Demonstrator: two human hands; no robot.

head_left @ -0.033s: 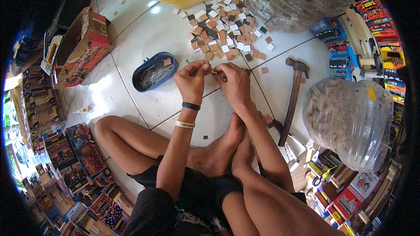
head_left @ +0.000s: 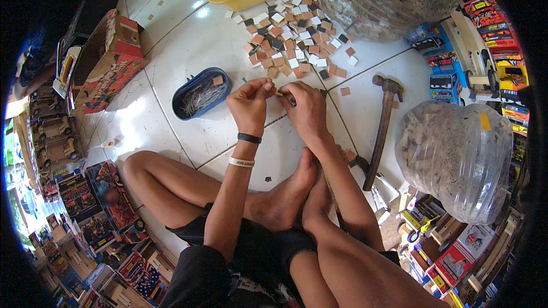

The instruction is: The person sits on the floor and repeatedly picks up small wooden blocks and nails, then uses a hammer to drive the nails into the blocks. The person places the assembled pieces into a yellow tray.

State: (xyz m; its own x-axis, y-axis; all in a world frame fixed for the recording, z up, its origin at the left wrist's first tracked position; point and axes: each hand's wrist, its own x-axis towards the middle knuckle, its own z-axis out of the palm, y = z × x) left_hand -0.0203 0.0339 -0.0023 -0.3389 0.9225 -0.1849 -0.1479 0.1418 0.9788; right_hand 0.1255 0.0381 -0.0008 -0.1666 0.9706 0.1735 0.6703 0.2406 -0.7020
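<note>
Over the white tiled floor my two hands come close together, fingertips nearly meeting. My left hand [head_left: 249,104] is closed in a pinch of thumb and forefinger; whatever sits between them is too small to make out. Curled beside it, my right hand [head_left: 306,109] pinches a small tan piece [head_left: 279,94], mostly hidden by the fingers. Left of my hands stands a blue oval container [head_left: 178,102] of thin metal nails [head_left: 198,98], with one brown square lying on top. Beyond my hands spreads a loose pile of small brown, white and black squares [head_left: 297,34].
A claw hammer [head_left: 379,137] lies at the right. Behind the pile is a yellow tub [head_left: 245,3] of more squares. Filled clear plastic bags [head_left: 456,162] stand at the right. A cardboard box [head_left: 117,60] is at the left. Colourful wooden toy trucks [head_left: 451,262] line both sides.
</note>
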